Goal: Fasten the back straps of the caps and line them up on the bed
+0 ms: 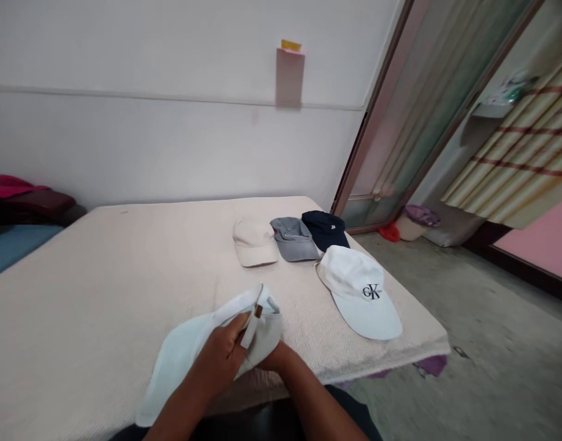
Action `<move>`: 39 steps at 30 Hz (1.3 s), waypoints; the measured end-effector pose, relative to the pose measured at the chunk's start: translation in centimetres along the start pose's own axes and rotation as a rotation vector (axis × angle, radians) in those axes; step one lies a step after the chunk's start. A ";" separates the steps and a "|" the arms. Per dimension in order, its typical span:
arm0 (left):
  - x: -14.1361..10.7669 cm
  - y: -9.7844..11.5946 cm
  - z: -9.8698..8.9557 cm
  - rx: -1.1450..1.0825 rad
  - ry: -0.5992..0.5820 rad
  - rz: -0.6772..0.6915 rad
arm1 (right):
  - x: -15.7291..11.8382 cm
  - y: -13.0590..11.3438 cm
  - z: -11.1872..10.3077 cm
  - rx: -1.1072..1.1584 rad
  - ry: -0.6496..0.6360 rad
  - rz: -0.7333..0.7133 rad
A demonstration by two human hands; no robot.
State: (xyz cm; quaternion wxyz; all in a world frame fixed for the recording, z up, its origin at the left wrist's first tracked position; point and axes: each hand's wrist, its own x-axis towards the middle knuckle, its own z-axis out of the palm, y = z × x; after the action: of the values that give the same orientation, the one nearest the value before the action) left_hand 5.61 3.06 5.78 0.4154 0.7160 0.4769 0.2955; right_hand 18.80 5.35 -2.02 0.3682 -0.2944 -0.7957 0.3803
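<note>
A pale cap [179, 349] is tilted at the front edge of the covered table, its brim toward the lower left and its inside partly showing. My left hand [225, 348] is closed on the cap near its back strap, by a small brown tab. Beneath the crown on the right, my right hand [274, 356] supports the cap, its fingers hidden behind it. Farther back lie a cream cap [254, 242], a grey cap [294, 239] and a navy cap [325, 229] in a row. A white cap with black letters [358, 291] rests to the right.
The table's pale cover [124, 275] reaches a white wall [170, 147]. Folded items [27, 205] sit at the far left. Beyond the right edge are a grey floor [483, 318], a bin [412, 225], a sliding door and a striped curtain [524, 153].
</note>
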 end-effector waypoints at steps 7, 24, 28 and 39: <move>0.5 -2.0 -0.1 0.004 0.084 -0.131 | -1.4 1.9 -3.9 -0.088 0.483 0.427; 1.9 -2.1 1.3 -0.082 0.069 -0.037 | -1.1 -1.9 -3.4 -0.352 0.356 0.004; 1.6 -1.7 1.5 -0.061 0.080 -0.050 | -0.7 -1.6 -3.3 -0.304 0.407 -0.011; 1.2 -1.5 1.0 -0.081 0.049 -0.042 | -0.3 -0.9 -3.6 0.194 0.614 0.280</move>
State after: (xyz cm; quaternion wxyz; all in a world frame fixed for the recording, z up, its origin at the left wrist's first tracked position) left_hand 6.22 4.17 3.97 0.4382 0.6810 0.4895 0.3235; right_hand 21.73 6.06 0.22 0.5610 -0.4648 -0.5599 0.3947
